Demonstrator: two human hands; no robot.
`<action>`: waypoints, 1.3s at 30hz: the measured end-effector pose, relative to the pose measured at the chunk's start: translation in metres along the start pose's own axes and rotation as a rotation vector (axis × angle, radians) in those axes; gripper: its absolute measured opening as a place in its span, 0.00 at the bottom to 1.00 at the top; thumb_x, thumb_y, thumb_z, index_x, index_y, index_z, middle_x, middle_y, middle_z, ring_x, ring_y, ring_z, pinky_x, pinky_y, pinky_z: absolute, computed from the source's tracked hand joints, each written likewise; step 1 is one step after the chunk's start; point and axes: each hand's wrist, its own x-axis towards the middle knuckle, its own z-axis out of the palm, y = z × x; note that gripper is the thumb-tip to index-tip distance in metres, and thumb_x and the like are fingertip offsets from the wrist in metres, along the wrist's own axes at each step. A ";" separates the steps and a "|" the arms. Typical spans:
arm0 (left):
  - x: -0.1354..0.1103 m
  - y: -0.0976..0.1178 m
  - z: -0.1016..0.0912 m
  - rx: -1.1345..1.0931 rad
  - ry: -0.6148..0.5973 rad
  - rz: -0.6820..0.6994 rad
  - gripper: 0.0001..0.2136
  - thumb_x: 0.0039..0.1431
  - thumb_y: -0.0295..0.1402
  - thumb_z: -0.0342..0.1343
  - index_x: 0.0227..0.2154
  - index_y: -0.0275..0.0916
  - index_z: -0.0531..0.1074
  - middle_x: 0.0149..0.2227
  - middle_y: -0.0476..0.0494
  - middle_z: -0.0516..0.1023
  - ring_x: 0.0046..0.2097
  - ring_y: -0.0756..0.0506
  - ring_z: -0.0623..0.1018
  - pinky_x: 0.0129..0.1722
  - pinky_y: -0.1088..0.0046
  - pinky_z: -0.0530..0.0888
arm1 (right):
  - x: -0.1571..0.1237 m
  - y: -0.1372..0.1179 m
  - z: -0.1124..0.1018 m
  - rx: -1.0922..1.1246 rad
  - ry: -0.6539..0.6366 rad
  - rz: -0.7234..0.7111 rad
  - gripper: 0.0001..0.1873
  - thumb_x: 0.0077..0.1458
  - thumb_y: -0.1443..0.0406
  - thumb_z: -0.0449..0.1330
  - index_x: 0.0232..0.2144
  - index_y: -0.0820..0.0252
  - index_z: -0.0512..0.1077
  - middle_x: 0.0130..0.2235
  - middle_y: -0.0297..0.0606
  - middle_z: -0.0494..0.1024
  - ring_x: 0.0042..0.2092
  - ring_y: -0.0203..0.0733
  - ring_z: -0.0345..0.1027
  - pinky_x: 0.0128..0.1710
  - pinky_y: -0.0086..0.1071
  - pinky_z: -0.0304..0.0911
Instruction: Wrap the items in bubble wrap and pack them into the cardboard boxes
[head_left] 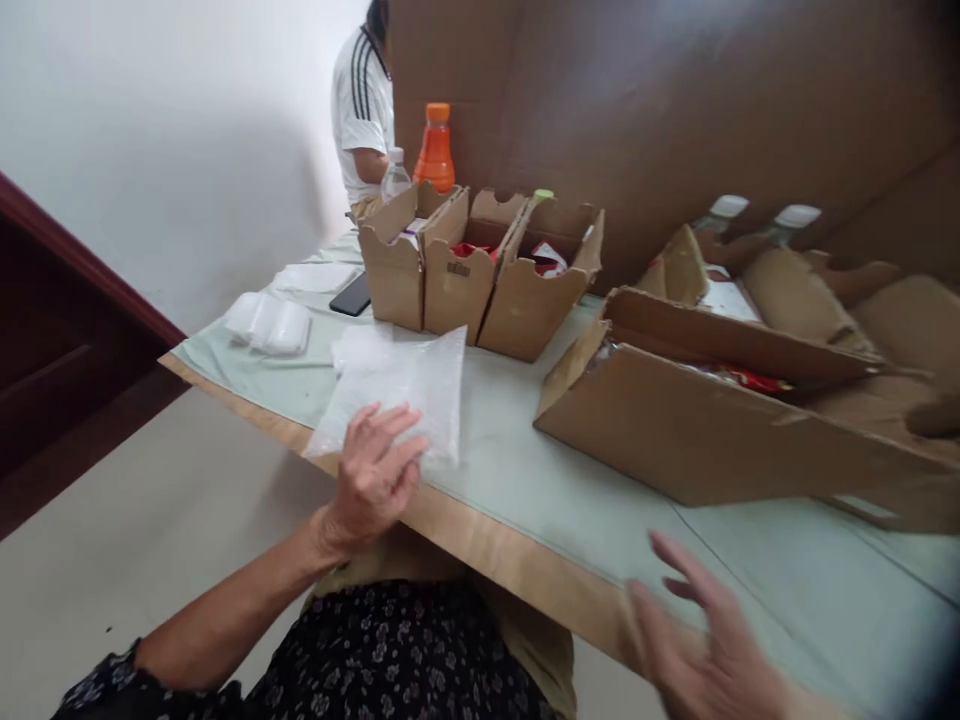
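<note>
A translucent white plastic bag (420, 385) lies near the front edge of the table, with a smaller white packet (361, 350) at its far left corner. My left hand (376, 475) rests on the bag's near side, fingers stretched over it and not wrapped around anything. Lower right, my right hand (697, 630) hovers by the table edge, slightly blurred. Its thumb and fingers are apart and hold nothing. The nearest thing to it is a long, low cardboard box (720, 430).
Three narrow cardboard bins (457, 290) holding packets stand behind the bag. Left are white wrapped bundles (270, 322) and a black phone (351, 296). An orange bottle (436, 150) stands behind the bins. A person (364, 100) is beyond a tall cardboard partition (600, 120).
</note>
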 end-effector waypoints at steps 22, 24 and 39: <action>-0.032 0.026 -0.027 -0.328 -0.729 -0.043 0.19 0.61 0.23 0.54 0.53 0.44 0.75 0.60 0.39 0.79 0.65 0.36 0.75 0.70 0.40 0.62 | -0.006 -0.031 0.015 0.331 -0.234 -0.083 0.13 0.64 0.72 0.60 0.46 0.54 0.80 0.42 0.37 0.86 0.46 0.46 0.80 0.45 0.42 0.73; -0.027 0.028 -0.024 -0.435 -0.699 -0.111 0.13 0.63 0.24 0.54 0.46 0.43 0.78 0.55 0.42 0.83 0.61 0.38 0.79 0.68 0.44 0.66 | -0.009 -0.034 0.010 0.358 -0.243 0.005 0.12 0.64 0.71 0.60 0.45 0.53 0.80 0.41 0.37 0.86 0.43 0.45 0.80 0.43 0.41 0.74; 0.026 0.021 0.036 -0.203 -0.713 -0.524 0.12 0.62 0.43 0.54 0.30 0.42 0.75 0.27 0.49 0.79 0.27 0.48 0.74 0.30 0.71 0.69 | 0.012 -0.025 0.029 -0.092 -0.142 0.150 0.08 0.67 0.62 0.58 0.41 0.57 0.76 0.35 0.38 0.80 0.41 0.47 0.72 0.43 0.41 0.64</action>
